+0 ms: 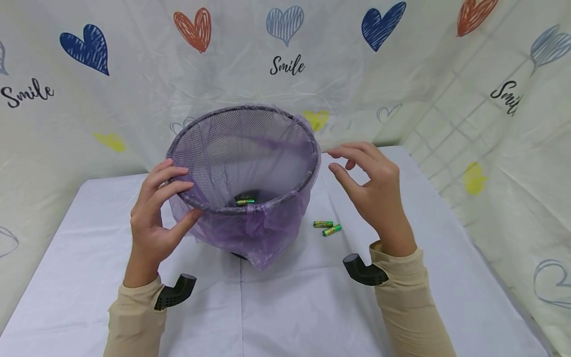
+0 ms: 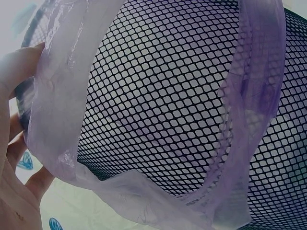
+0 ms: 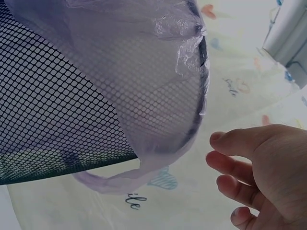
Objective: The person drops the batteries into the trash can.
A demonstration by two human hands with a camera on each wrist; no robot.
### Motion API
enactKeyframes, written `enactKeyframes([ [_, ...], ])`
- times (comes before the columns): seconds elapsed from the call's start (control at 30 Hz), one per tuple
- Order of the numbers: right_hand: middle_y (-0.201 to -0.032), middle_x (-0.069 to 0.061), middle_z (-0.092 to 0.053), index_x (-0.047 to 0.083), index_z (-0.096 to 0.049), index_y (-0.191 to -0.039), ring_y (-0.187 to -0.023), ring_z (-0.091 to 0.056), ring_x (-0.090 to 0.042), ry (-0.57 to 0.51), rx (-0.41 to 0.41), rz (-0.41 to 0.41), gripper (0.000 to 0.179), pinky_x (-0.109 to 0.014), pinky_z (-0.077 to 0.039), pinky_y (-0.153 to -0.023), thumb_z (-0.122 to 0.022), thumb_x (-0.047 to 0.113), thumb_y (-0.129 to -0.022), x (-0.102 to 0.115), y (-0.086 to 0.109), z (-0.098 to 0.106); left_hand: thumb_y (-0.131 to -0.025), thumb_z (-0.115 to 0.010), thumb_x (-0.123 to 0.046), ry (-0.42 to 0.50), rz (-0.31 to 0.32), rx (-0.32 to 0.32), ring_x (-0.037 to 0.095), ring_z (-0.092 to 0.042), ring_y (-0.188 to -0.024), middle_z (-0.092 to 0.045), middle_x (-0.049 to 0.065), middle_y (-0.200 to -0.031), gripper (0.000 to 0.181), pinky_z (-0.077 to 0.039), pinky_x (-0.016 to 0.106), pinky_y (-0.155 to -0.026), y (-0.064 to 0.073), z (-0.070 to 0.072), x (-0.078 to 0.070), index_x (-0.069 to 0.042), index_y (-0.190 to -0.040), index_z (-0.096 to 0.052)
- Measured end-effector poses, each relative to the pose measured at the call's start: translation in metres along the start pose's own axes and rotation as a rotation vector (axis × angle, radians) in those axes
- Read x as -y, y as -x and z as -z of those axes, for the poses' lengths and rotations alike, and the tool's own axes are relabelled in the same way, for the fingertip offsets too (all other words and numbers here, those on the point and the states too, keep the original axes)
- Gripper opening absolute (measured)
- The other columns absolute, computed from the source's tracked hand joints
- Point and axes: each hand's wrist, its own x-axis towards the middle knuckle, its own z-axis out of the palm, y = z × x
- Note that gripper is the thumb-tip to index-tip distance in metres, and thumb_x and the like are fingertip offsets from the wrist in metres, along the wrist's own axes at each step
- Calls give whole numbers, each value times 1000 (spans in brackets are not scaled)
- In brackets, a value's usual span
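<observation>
The mesh wastebasket [image 1: 223, 136], lined with a purple plastic bag [image 1: 278, 220], stood on the table [image 1: 285, 307]; the left hand [image 1: 153, 218] gripped its near-left rim [image 1: 229, 210]; the right hand [image 1: 373, 191], fingers parted and empty, hung just beyond its right side.

Two batteries [image 1: 331, 230] right of the basket [image 1: 209, 148]

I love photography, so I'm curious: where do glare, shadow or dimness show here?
Head view: fairly even light, soft shadows on the table, print on the batteries too small to read; left wrist: washed-out glare at upper left; right wrist: dimmer, with shiny highlights on the bag.
</observation>
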Motion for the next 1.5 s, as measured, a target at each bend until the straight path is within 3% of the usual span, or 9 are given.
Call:
enactKeyframes([
  [0.57,-95,-9,-71,6,-75,-99,-74,-52,-13,27,9,-30,21,-17,-37,-69,-74,0,-80,-11,13,5,-85,-74,-32,11,-10,-9,36,-48,-129,-62,22,-116,47,-38,42,-116,-2,-2,-4,12,-96,-63],
  [1.5,-96,-6,-72,7,-74,-100,-75,-53,-12,75,95,-92,20,-16,-40,-70,-72,1,-82,-31,36,13,-84,-75,-33,20,-16,-10,37,-47,-129,-63,22,-116,48,-37,44,-116,0,-2,0,12,-96,-63],
])
